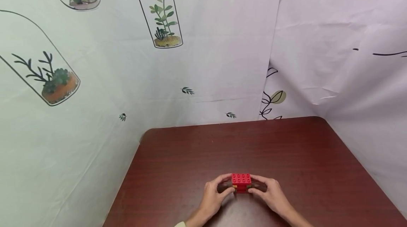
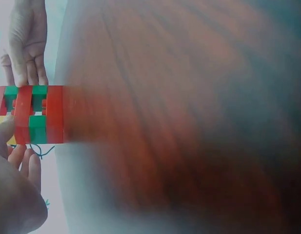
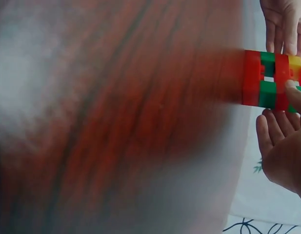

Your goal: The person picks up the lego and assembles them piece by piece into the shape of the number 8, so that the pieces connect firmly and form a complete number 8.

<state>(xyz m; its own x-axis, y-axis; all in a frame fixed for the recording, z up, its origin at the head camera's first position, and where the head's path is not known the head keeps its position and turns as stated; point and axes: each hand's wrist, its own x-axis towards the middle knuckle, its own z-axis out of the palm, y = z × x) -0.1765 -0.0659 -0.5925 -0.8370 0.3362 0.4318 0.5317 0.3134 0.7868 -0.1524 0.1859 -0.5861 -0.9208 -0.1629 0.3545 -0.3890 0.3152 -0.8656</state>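
Observation:
A stack of toy building bricks (image 1: 241, 178) stands upright on the table, its red top showing studs. Red layers alternate with smaller green and yellow bricks, and gaps show between them in the left wrist view, where a red brick (image 2: 55, 114) forms the bottom. My left hand (image 1: 211, 196) grips the stack's left side, thumb at the near face and fingers reaching behind. On the opposite side my right hand (image 1: 274, 194) holds it the same way. In the right wrist view the right thumb lies on a middle red layer (image 3: 282, 73). Some fingertips are hidden behind the bricks.
The dark red-brown wooden table (image 1: 197, 152) extends around the hands, with rounded far corners. A pale wall covering (image 1: 216, 64) printed with plants in glass jars rises behind it and at the left. Loose folds of white covering (image 1: 349, 89) hang at the right.

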